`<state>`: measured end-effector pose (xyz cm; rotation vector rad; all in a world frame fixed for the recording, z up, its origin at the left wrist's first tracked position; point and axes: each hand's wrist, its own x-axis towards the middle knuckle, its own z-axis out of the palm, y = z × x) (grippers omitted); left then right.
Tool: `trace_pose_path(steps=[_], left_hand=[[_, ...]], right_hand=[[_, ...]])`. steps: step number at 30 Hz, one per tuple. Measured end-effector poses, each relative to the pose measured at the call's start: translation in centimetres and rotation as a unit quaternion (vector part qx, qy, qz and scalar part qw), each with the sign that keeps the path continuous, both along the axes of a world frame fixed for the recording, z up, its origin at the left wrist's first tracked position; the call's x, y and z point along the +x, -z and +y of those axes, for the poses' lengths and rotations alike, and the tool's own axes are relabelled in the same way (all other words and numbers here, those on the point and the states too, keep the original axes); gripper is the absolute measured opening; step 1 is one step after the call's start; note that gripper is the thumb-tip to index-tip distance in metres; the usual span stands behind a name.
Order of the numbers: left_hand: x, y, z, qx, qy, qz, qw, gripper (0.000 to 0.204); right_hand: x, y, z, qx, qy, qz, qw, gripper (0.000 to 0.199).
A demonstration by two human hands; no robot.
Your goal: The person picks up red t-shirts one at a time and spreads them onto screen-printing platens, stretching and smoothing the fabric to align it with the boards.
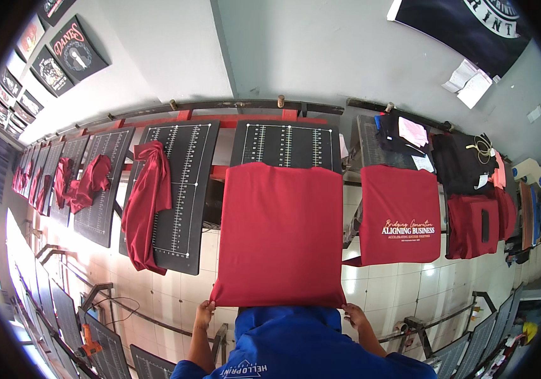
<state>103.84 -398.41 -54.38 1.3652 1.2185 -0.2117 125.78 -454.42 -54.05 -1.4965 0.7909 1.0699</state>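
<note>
We faced white glare at far left, which bleached the tiled floor (176,292) below the lower edge of a black board (185,170); fisheye distortion bent straight lines, our rim fell dark, and the bright centre looked sharp.

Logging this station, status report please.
Left grip, right grip: both pinching near corners of red garment. It's spread over black board. Nothing visible on top.
</note>
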Motion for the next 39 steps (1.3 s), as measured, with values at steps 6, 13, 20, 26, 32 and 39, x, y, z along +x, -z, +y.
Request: trace_pose_path(steps=[6,13,20,26,32,39], left_hand=[[-0.5,4.2,-0.1,0.029,0.041,0.045,0.998,0.03],[2.5,8.5,-1.0,0.116,0.21,0.138,0.961,0.041],[14.5,-10.3,4.2,0.107,0.513,0.078,0.848,0.042],[36.1,-17.0,4.2,0.359,0.375,-0.273,0.81,0.023],[50.0,-11.6,3.3,0.555,0.349,-0.28,0.701,0.034],[52.0,-10.0,5.3,0.488,0.402,-0.301,0.714,0.015]], right_hand=[[-1.2,0.7,2.2,-0.084,0.014,0.05,0.995,0.03],[-3.1,3.3,5.2,-0.183,0.172,0.118,0.961,0.02],[8.5,-4.7,11.4,-0.322,-0.03,-0.403,0.856,0.026],[27.3,-13.0,24.4,-0.193,-0.227,-0.644,0.704,0.035],[37.6,-10.7,28.0,-0.288,-0.282,-0.722,0.562,0.033],[39.8,-9.5,27.8,-0.225,-0.302,-0.744,0.552,0.008]])
